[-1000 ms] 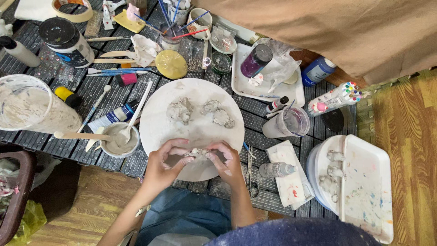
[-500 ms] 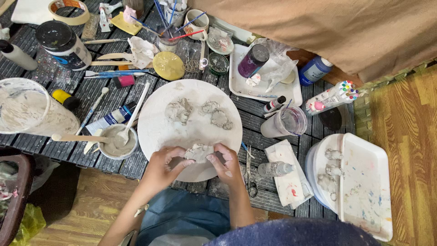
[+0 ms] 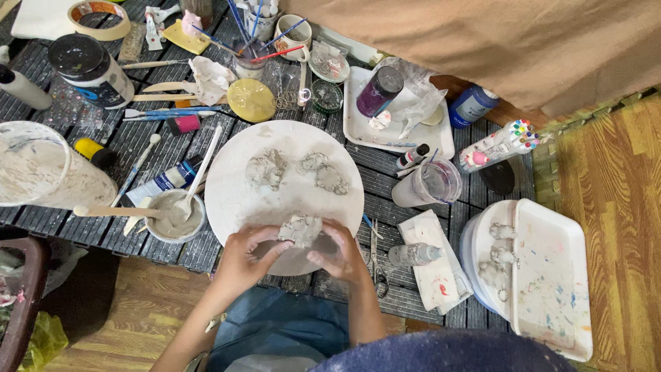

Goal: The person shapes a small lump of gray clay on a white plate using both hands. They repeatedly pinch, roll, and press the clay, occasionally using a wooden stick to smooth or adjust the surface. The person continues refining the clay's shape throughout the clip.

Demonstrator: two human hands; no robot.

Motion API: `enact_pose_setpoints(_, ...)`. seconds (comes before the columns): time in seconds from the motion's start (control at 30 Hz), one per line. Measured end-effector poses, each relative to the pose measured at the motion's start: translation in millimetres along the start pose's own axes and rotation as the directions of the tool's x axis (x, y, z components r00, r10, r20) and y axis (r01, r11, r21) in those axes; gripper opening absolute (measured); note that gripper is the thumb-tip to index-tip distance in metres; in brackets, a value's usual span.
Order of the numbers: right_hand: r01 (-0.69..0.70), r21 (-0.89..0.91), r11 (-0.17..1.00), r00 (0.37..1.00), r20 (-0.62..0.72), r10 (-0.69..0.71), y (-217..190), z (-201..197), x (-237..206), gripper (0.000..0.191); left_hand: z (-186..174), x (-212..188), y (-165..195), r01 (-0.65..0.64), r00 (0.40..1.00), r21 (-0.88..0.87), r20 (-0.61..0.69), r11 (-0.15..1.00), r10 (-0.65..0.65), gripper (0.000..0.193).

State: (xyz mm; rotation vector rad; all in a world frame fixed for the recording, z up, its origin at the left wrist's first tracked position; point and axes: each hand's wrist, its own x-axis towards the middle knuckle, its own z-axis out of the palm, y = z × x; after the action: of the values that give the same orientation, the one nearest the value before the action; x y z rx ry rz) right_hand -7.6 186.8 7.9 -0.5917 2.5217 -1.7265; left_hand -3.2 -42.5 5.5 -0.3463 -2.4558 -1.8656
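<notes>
Clay lump (image 3: 300, 229) is being pinched btwn left hand (image 3: 242, 260) & right hand (image 3: 341, 256) over plate (image 3: 234, 200); three lumps (image 3: 265, 169) already laid down.

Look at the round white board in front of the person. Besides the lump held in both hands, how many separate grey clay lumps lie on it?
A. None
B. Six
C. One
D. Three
D: on the round white board, three clay lumps lie beyond the held lump, which the left hand and right hand grip between them.
</notes>
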Motion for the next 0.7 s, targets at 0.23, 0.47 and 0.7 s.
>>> enact_pose_setpoints(0.23, -0.087, -0.009, 0.996, 0.996, -0.029, 0.087, -8.6, 2.6, 1.0, 0.029, 3.4, 3.4, 8.9, -0.057, 0.998, 0.088, 0.012, 0.994, 0.057, 0.035)
enact_pose_setpoints(0.47, 0.025, -0.166, 0.986, 0.999, -0.035, -0.031, -8.4, 2.9, 4.5, 0.043, 12.2, 2.6, 10.8, 0.027, 0.997, 0.104, -0.069, 0.994, -0.02, 0.035)
enact_pose_setpoints(0.7, -0.121, 0.128, 0.984, 0.99, -0.057, 0.13, -1.1, 8.6, -1.4, 0.031, 10.6, -3.9, -7.9, -0.243, 0.966, 0.296, -0.011, 0.924, 0.258, 0.05)
